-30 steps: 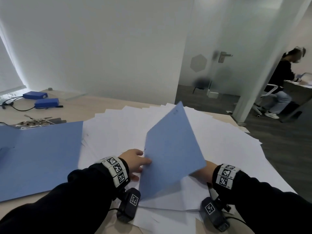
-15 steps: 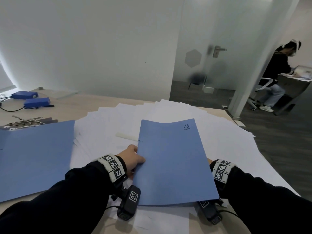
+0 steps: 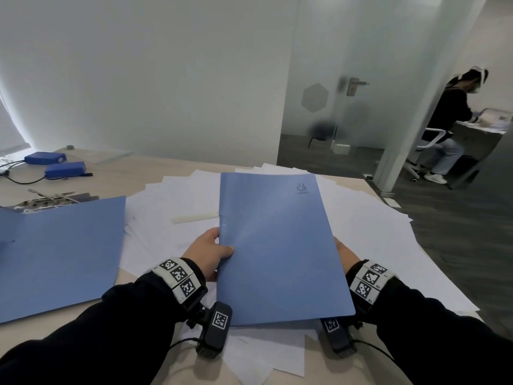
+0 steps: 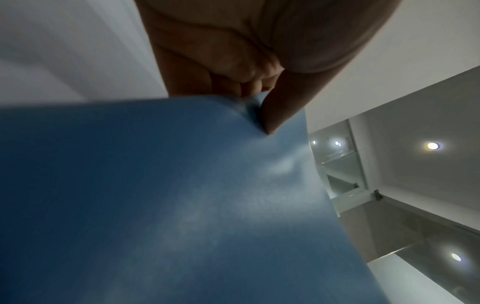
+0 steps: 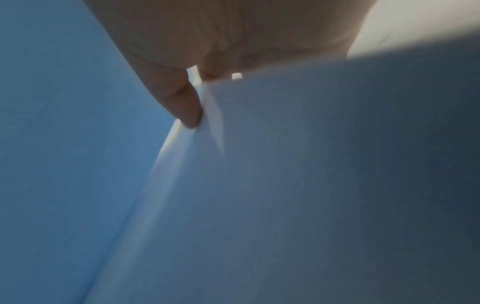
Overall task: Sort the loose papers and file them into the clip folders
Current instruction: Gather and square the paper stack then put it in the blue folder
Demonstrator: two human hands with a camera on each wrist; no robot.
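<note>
Folder [image 3: 280, 245] in blue, closed, now lies nearly level between a person's two hands above the fan of loose papers [image 3: 388, 232] on the desk [image 3: 166, 173]; a second ago it stood tilted on one corner, and half a second ago it was already being squared face-up. The left hand [image 3: 209, 252] pinches the spine edge, thumb on the cover and fingers beneath, as the left wrist view confirms. The right hand [image 3: 345, 255] holds the opposite, open edge, where the right wrist view shows a thumb pressed against white sheets [image 5: 187, 142] between the covers. That suggests this folder already carries some pages and is ready to be set aside or opened for more. A second blue folder [image 3: 58, 251] lies open at the left, its metal clip [image 3: 52, 200] exposed, well apart from the held one, and many papers remain unfiled.
</note>
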